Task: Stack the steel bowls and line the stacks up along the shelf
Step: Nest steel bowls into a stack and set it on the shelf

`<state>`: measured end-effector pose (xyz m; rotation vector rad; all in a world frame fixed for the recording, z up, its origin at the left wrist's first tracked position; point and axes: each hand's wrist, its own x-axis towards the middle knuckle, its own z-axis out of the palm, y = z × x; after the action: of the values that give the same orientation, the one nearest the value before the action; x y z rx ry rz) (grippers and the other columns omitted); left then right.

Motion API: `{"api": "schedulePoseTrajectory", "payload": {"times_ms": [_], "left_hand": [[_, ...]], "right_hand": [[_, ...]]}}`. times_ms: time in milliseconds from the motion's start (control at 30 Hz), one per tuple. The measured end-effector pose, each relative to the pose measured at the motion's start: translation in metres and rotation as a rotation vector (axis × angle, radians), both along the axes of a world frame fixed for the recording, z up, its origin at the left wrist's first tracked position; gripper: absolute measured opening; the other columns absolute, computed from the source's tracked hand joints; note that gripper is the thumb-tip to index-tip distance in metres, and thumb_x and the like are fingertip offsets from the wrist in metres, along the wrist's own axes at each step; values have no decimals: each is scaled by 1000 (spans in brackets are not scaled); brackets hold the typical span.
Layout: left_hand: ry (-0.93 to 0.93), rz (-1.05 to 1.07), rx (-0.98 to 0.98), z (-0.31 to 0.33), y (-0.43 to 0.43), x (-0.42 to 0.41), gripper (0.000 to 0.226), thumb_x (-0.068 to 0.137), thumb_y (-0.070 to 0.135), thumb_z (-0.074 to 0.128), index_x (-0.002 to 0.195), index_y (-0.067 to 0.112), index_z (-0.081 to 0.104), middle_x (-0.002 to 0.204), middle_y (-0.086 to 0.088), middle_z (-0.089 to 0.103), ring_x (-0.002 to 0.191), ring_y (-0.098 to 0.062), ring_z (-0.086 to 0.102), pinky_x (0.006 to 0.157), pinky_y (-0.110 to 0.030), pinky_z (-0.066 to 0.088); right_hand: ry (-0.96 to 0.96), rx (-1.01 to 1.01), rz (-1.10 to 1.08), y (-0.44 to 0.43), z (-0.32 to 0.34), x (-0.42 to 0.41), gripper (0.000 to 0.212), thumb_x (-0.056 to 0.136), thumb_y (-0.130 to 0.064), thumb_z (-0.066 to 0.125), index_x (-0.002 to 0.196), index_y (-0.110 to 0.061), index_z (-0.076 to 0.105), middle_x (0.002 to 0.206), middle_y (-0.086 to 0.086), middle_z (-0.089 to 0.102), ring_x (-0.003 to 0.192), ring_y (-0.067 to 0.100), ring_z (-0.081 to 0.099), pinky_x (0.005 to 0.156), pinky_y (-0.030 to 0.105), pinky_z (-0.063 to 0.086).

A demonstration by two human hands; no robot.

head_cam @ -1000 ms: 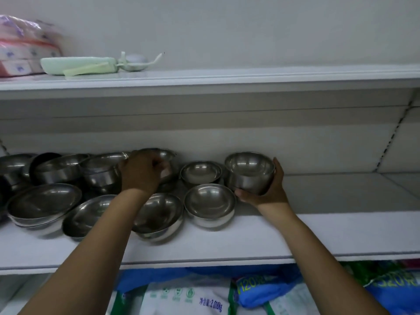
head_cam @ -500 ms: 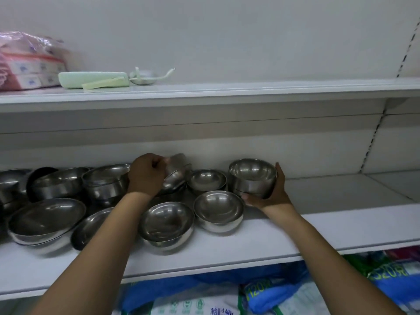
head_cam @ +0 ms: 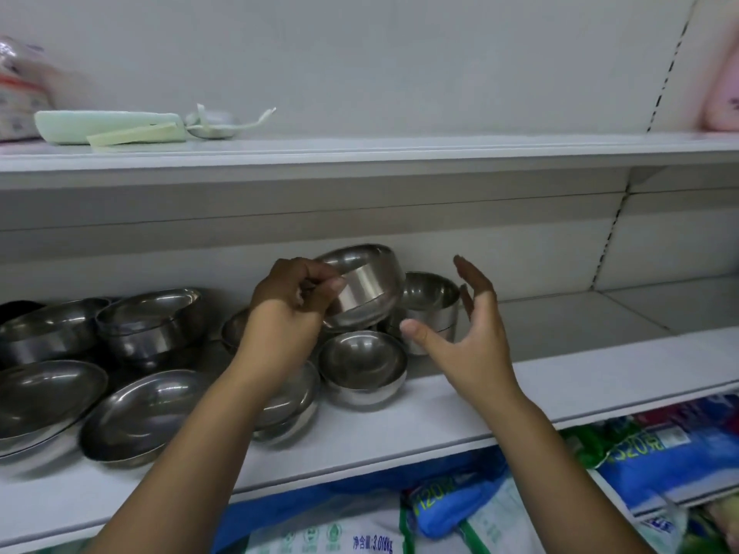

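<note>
- Far left of the upper shelf (head_cam: 360, 151): wrapped tissue packs (head_cam: 18, 94), their print too blurred to read. Beside them lies a pale green tray (head_cam: 100, 122), close to the front edge.
- Left end of the middle shelf (head_cam: 600, 377): a wide shallow bowl (head_cam: 44, 397) and a second shallow bowl (head_cam: 148, 413) sit at the front edge, both empty. Behind them, near the back wall, stands a nested stack of deeper bowls (head_cam: 156, 325).
- The left hand (head_cam: 292, 301) has its fingers curled and pinches the rim of the tilted steel bowl (head_cam: 368, 289). The bowl is held in the air above the others, its outer wall toward the camera.
- Below it, a single front bowl (head_cam: 362, 365) stands upright and empty near the shelf's front edge.
- Just right of the tilted bowl, the right-hand stack (head_cam: 434, 309) stands upright toward the back; its top bowl is empty.
- The right hand (head_cam: 472, 341) is just right of that stack, fingers spread, palm toward it, holding nothing.
- Right of the hand the middle shelf lies bare as far as the slotted upright.
- Under the shelf: a white bag (head_cam: 360, 533) printed "3.018kg", a blue bag (head_cam: 448, 497) marked "120", and a blue pack (head_cam: 648, 449) marked "520".
- Upper right: a pink pack (head_cam: 722, 74), its print unreadable.
</note>
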<state>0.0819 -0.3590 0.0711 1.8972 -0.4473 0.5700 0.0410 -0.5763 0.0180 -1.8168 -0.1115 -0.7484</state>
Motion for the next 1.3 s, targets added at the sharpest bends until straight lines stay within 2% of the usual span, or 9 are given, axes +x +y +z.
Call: {"api": "schedulePoseTrajectory", "payload": {"times_ms": [67, 200, 400, 533, 633, 767, 1133, 1233, 1300], "left_hand": [[-2, -110, -10, 1, -8, -15, 13, 93, 13, 69, 86, 23, 68, 94, -2, 66, 78, -2, 65, 71, -10, 48], [38, -286, -89, -5, -23, -37, 9, 93, 16, 69, 87, 23, 71, 84, 6, 71, 75, -5, 66, 68, -21, 55], [-63, -445, -40, -20, -49, -42, 5, 89, 7, 72, 85, 10, 73, 85, 2, 69, 78, -13, 66, 72, -24, 53], [-124, -412, -45, -36, -82, -39, 4, 84, 12, 78, 84, 16, 76, 88, 10, 72, 90, -11, 68, 83, -27, 53], [-115, -348, -57, -55, -112, -41, 15, 85, 15, 78, 99, 20, 76, 110, 11, 71, 109, -5, 64, 96, -21, 47], [-45, -236, -132, -82, -144, -48, 26, 91, 17, 73, 115, 22, 68, 113, 15, 63, 110, 0, 60, 95, -13, 45], [162, -142, -13, -107, -192, -32, 31, 98, 32, 63, 128, 23, 65, 128, 10, 66, 121, -3, 59, 105, -25, 46], [326, -196, -46, -111, -203, -24, 51, 93, 40, 64, 140, 22, 55, 133, 9, 61, 126, -10, 59, 108, -31, 47], [399, -229, -69, -113, -207, -21, 67, 85, 45, 67, 145, 21, 48, 136, 8, 56, 129, -12, 56, 111, -36, 46]], "right_hand": [[14, 6, 48, 1, 3, -4, 114, 58, -66, 82, 154, -38, 28, 153, -23, 36, 140, -3, 37, 106, 10, 34], [78, 64, 151, -6, 1, -17, 124, 52, -74, 84, 155, -39, 24, 149, -23, 44, 138, 1, 46, 110, 28, 44], [131, 216, 207, -33, -16, -44, 96, 60, -42, 88, 144, -24, 46, 133, -2, 64, 118, 13, 65, 86, 24, 55], [89, 318, 108, -56, -32, -55, 95, 58, -32, 91, 142, -25, 47, 136, -2, 63, 118, 11, 65, 86, 22, 55], [70, 354, 33, -76, -44, -59, 97, 53, -29, 93, 139, -30, 48, 138, -4, 60, 122, 10, 63, 93, 25, 55], [133, 323, -57, -105, -54, -64, 113, 46, -29, 102, 143, -28, 44, 140, -11, 55, 122, 3, 62, 96, 24, 55], [358, 109, -39, -175, -55, -37, 110, 58, -29, 97, 148, -30, 34, 126, -29, 53, 114, -9, 59, 103, 23, 48], [476, 36, 44, -194, -52, -29, 94, 54, -45, 97, 130, -45, 42, 120, -30, 58, 114, -7, 59, 104, 25, 47], [515, 76, 120, -207, -49, -26, 93, 49, -66, 91, 129, -42, 52, 127, -22, 64, 121, -2, 60, 107, 29, 46]]}}
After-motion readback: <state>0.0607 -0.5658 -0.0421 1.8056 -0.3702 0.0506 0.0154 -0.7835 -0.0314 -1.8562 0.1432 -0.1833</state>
